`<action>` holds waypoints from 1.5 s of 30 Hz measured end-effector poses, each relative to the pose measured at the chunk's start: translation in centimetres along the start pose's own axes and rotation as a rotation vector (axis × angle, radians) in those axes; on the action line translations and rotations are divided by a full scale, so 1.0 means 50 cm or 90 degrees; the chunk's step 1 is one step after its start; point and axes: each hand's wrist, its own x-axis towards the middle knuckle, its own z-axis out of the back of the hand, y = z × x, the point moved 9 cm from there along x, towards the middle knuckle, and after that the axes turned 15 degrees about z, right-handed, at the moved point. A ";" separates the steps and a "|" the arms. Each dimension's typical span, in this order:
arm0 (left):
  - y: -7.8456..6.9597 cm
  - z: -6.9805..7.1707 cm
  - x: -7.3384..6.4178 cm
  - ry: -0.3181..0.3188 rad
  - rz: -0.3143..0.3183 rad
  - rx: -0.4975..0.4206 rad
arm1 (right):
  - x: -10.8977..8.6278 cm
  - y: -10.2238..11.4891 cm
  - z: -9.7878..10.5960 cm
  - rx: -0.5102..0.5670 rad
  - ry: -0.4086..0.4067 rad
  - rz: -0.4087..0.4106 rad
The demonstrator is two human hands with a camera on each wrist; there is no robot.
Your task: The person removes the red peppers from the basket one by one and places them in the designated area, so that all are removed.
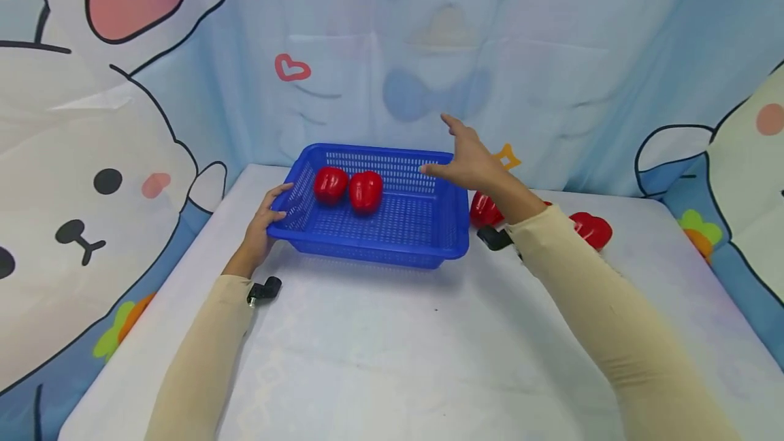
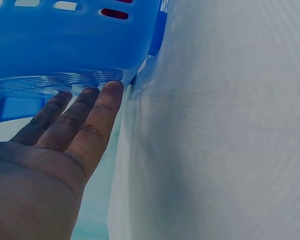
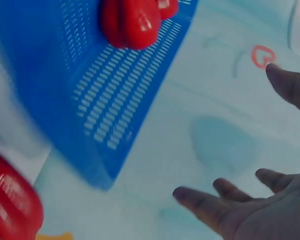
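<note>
The left hand (image 1: pixel 260 226), fingers extended, touched the blue rectangular perforated plastic basket (image 1: pixel 361 249) containing two glossy red bell peppers (image 1: pixel 365 193), while the right hand (image 1: pixel 470 160) stood wide near its rim.

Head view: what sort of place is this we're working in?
Probably a makeshift tabletop recording booth rather than a working kitchen: a white table stands against light-blue cartoon-printed curtains, and a blue basket holds two red peppers.
</note>
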 end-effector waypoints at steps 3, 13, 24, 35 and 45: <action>0.003 0.000 -0.003 -0.001 0.001 -0.006 | 0.054 0.022 -0.037 0.030 0.015 0.037; 0.003 -0.017 0.006 -0.002 -0.004 -0.007 | 0.144 0.021 -0.112 0.246 -0.029 0.051; -0.009 -0.042 0.045 -0.007 -0.012 -0.010 | 0.172 -0.021 -0.152 0.205 0.008 0.001; -0.001 -0.046 0.037 -0.001 0.001 -0.009 | 0.171 -0.052 -0.243 0.138 0.088 -0.047; -0.003 -0.044 0.034 -0.002 -0.008 -0.003 | 0.166 -0.057 -0.282 0.073 0.211 -0.091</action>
